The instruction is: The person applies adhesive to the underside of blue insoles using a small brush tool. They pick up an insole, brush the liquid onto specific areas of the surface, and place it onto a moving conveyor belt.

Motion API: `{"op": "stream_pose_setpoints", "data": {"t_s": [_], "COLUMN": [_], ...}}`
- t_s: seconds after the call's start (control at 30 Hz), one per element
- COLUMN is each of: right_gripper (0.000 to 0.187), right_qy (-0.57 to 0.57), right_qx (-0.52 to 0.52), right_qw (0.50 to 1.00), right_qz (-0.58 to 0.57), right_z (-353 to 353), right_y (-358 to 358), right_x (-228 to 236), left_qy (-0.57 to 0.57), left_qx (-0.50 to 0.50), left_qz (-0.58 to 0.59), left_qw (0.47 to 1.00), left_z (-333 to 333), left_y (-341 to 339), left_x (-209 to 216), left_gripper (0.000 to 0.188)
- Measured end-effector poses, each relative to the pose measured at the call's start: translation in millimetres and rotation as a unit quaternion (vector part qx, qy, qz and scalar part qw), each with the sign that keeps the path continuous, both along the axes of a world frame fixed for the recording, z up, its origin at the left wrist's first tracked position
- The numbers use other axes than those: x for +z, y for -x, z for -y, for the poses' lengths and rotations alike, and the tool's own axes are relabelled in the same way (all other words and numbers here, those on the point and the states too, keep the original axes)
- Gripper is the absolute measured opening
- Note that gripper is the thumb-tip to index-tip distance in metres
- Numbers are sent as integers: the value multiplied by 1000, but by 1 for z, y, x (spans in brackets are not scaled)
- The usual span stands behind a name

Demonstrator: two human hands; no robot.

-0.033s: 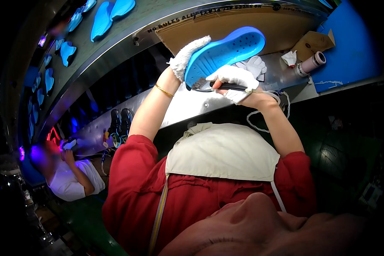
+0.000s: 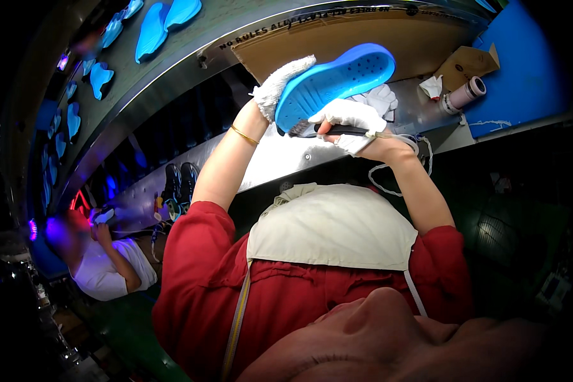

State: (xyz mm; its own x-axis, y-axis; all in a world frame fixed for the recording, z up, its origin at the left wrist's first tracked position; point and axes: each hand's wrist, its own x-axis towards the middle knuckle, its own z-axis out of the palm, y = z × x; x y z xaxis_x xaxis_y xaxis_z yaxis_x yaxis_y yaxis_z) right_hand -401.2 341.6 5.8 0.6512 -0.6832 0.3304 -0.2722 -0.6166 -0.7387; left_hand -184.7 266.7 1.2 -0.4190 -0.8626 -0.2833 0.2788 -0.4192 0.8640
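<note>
A bright blue shoe sole [image 2: 331, 79], dotted with small holes at its far end, is held up tilted over the bench. My left hand [image 2: 279, 86], in a white knit glove, grips its left side. My right hand [image 2: 345, 120], in a white glove with bare fingertips, is closed around the black handle of a brush [image 2: 344, 129]. The greyish bristles meet the sole's near edge; exact contact is partly hidden by the hand. Behind the right hand lie white gloves [image 2: 381, 99].
A conveyor belt [image 2: 124, 76] carries several blue soles at the left. Cardboard [image 2: 337, 41] stands behind the bench [image 2: 270, 162]. A pink bottle [image 2: 468, 94] and crumpled tissue [image 2: 431, 86] sit at right. White cord [image 2: 388, 184] hangs below my right wrist. A co-worker [image 2: 111, 267] sits at left.
The sole has tipped slightly, its far end a little lower. The brush's bristles have shifted slightly along the near edge.
</note>
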Motion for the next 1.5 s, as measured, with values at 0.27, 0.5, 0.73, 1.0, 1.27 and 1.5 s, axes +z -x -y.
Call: {"op": "stream_pose_setpoints", "data": {"t_s": [0.27, 0.5, 0.73, 1.0, 1.27, 1.5], "right_gripper": [10, 15, 12, 20, 15, 13], "right_qy": [-88, -158, 23, 33, -290, -144], "right_qx": [-9, 1, -126, -173, -57, -230], "right_qw": [996, 979, 978, 939, 889, 919], "right_qz": [17, 130, 166, 296, 350, 285], "right_z": [8, -1, -42, -18, -16, 61], "right_y": [16, 39, -7, -13, 4, 37], "right_x": [18, 23, -9, 6, 4, 25], "left_qy": [46, -22, 25, 21, -1, -33], "left_qx": [0, -26, -63, -50, -37, -75], "left_qz": [33, 21, -378, -382, -397, -348], "left_qw": [998, 999, 923, 923, 917, 934], "left_z": [2, -2, -7, -27, -33, -56], "left_y": [11, 2, 23, 32, 28, 24], "left_x": [-5, -2, -24, -28, -28, -33], "left_gripper": [50, 61, 90, 86, 83, 80]}}
